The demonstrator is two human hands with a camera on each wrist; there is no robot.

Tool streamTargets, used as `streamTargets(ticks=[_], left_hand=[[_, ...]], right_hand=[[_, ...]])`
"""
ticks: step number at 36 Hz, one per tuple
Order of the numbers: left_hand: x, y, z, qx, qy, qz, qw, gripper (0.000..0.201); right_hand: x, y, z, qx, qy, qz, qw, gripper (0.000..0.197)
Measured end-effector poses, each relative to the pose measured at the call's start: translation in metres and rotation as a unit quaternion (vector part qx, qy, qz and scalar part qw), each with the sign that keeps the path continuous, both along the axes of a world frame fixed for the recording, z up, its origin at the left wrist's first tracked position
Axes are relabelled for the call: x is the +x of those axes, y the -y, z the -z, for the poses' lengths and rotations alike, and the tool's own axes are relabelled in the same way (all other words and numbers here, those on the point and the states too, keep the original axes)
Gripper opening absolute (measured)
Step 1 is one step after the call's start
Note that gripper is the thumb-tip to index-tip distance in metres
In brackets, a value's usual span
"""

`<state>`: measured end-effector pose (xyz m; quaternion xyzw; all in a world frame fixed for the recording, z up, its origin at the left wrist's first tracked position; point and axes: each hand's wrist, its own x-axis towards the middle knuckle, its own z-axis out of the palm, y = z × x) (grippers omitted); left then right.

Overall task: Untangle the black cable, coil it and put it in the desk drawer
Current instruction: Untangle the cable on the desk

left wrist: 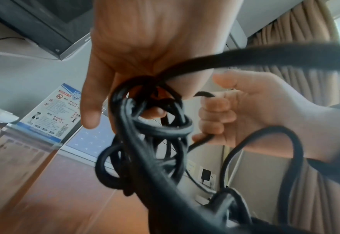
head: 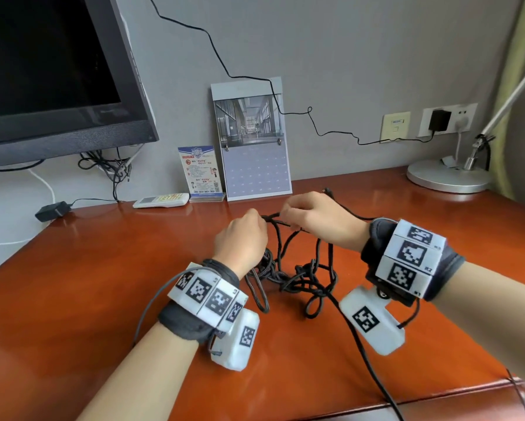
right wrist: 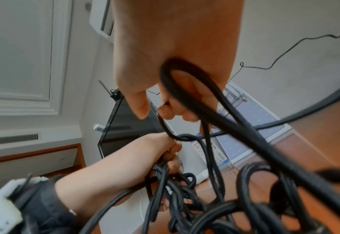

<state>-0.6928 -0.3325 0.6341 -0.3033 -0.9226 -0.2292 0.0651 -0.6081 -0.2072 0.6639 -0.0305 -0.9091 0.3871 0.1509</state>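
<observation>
A tangled black cable (head: 297,278) lies in a knot of loops on the red-brown desk (head: 103,284), lifted at its top by both hands. My left hand (head: 243,238) grips a bunch of loops (left wrist: 145,126) from above. My right hand (head: 312,220) holds a strand with curled fingers (left wrist: 215,117), and a loop (right wrist: 187,88) runs across its palm. A short stretch of cable is pulled taut between the two hands. One strand (head: 373,375) trails off the desk's front edge. No drawer is in view.
A monitor (head: 51,71) stands at the back left, with a remote (head: 161,200), a card stand (head: 202,171) and a calendar (head: 253,141) along the wall. A lamp base (head: 446,177) sits at the back right. A thin wire (head: 331,135) hangs to a wall socket.
</observation>
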Motion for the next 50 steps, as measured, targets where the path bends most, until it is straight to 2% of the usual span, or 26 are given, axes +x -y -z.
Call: streamTargets(ticks=[4, 8, 10, 14, 17, 19, 22, 23, 27, 30, 32, 37, 40, 43, 46, 50], left_hand=[[-0.005, -0.003, -0.002, -0.022, 0.018, -0.011, 1.000, 0.022], [-0.010, -0.002, 0.002, -0.029, 0.051, -0.012, 0.998, 0.021], [-0.011, -0.002, 0.006, -0.032, 0.062, -0.015, 0.997, 0.023], [-0.018, 0.003, 0.013, -0.037, 0.089, -0.033, 0.995, 0.023], [-0.022, 0.006, 0.015, -0.032, 0.119, -0.061, 0.990, 0.024], [-0.021, 0.006, 0.013, -0.043, 0.117, -0.067, 0.990, 0.023], [-0.012, 0.001, 0.010, -0.086, 0.110, -0.058, 0.989, 0.026], [-0.010, -0.001, 0.010, -0.095, 0.108, -0.057, 0.988, 0.028], [-0.002, -0.006, 0.009, -0.104, 0.090, -0.054, 0.989, 0.031], [-0.001, -0.005, 0.009, -0.107, 0.088, -0.056, 0.989, 0.033], [0.000, -0.004, 0.008, -0.111, 0.089, -0.059, 0.988, 0.033], [-0.003, -0.001, 0.008, -0.114, 0.107, -0.056, 0.986, 0.033], [-0.007, 0.002, 0.011, -0.095, 0.128, -0.050, 0.986, 0.031], [-0.005, 0.001, 0.010, -0.082, 0.135, -0.048, 0.986, 0.031], [-0.004, -0.001, 0.011, -0.090, 0.141, -0.041, 0.985, 0.030], [-0.007, 0.000, 0.013, -0.100, 0.134, -0.043, 0.985, 0.029]], right_hand=[[0.000, -0.001, -0.002, 0.030, 0.065, -0.035, 0.997, 0.046], [0.001, 0.006, -0.003, 0.123, 0.133, -0.046, 0.982, 0.043], [0.002, 0.011, -0.005, 0.135, 0.142, -0.048, 0.979, 0.035], [0.005, 0.011, -0.012, 0.113, 0.097, -0.056, 0.987, 0.025], [0.006, 0.005, -0.021, 0.030, 0.064, -0.062, 0.996, 0.023], [0.007, 0.003, -0.025, -0.025, 0.066, -0.071, 0.995, 0.034], [0.005, 0.002, -0.023, 0.025, 0.113, -0.042, 0.992, 0.066], [0.004, 0.003, -0.022, 0.038, 0.122, -0.033, 0.991, 0.067], [-0.002, 0.005, -0.024, 0.070, 0.160, 0.001, 0.985, 0.051], [-0.004, 0.007, -0.031, 0.125, 0.285, 0.026, 0.950, 0.039], [-0.003, 0.009, -0.036, 0.133, 0.324, 0.035, 0.936, 0.032], [-0.002, 0.004, -0.052, 0.141, 0.289, 0.051, 0.946, 0.034], [0.003, 0.001, -0.059, 0.112, 0.247, 0.049, 0.961, 0.023], [0.010, 0.001, -0.057, 0.121, 0.205, 0.024, 0.971, 0.030], [0.014, 0.006, -0.051, 0.166, 0.217, -0.014, 0.962, 0.041], [0.014, 0.008, -0.055, 0.127, 0.183, -0.025, 0.974, 0.035]])
